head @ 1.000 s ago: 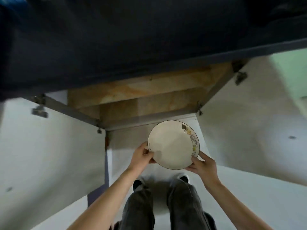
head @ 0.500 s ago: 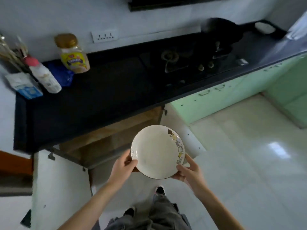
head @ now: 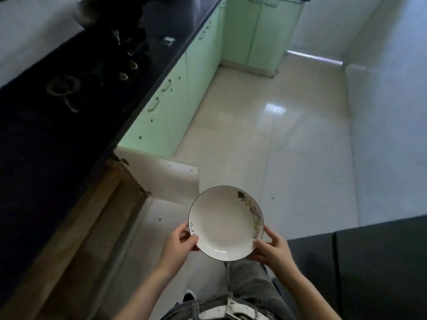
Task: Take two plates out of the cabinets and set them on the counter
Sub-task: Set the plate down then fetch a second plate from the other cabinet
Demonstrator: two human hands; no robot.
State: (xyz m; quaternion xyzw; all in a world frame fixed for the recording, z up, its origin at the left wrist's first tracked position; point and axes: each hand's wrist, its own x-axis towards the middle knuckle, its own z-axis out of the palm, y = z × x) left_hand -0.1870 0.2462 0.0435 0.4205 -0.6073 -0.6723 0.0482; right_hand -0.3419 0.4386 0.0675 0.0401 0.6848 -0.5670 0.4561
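Both hands' fingers (head: 193,239) grip opposite rims of the plate (head: 225,224) between them.

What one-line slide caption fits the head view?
Both hands, left hand and right hand, hold a white plate beside the dark counter.

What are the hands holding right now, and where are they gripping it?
Left hand and right hand hold a round white dark-rimmed ceramic plate by opposite rim edges.

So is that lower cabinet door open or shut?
Open: the white cabinet door swings out over the floor, exposing the wooden cabinet interior.
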